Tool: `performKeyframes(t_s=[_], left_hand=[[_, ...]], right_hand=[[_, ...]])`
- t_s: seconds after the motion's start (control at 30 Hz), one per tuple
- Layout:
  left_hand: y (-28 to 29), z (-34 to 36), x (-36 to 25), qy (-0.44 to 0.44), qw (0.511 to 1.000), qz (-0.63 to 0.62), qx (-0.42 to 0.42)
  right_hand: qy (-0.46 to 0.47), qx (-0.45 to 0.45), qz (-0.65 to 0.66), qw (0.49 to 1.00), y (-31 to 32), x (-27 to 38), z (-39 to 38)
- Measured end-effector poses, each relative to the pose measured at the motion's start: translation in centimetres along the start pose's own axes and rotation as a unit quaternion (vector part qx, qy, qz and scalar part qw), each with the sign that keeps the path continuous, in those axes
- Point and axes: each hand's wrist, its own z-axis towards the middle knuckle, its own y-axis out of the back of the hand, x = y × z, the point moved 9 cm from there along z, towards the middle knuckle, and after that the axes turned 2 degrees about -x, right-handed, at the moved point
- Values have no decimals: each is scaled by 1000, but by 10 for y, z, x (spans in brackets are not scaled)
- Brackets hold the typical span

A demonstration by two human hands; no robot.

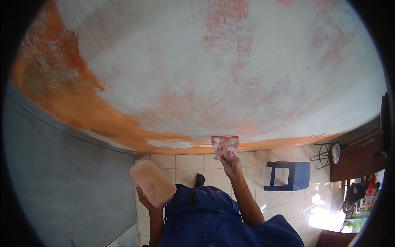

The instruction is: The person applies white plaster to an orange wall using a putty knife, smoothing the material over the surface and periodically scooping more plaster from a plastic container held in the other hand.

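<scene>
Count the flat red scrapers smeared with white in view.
1: the flat red scraper, smeared with white, is in the right hand, before the patchy white and orange wall.

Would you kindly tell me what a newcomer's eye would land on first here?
Probably the large wall, patchy white and orange, filling the upper picture. Below centre, the right hand holds a white-smeared red scraper, and the left hand a pink tub, further left. A blue plastic stool is to the right.
</scene>
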Motion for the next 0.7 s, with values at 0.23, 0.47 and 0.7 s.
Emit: performKeyframes(t_s=[0.23,0.47,0.7], left_hand=[[-22,2,10,3,1000,15,3],[-27,-10,7,10,1000,19,9],[-5,-20,-4,19,1000,16,-16]], right_hand=[[-61,-73,-64,993,105,-40,25],[-86,1,-27,996,104,-87,124],[28,84,26,996,17,-30,133]])
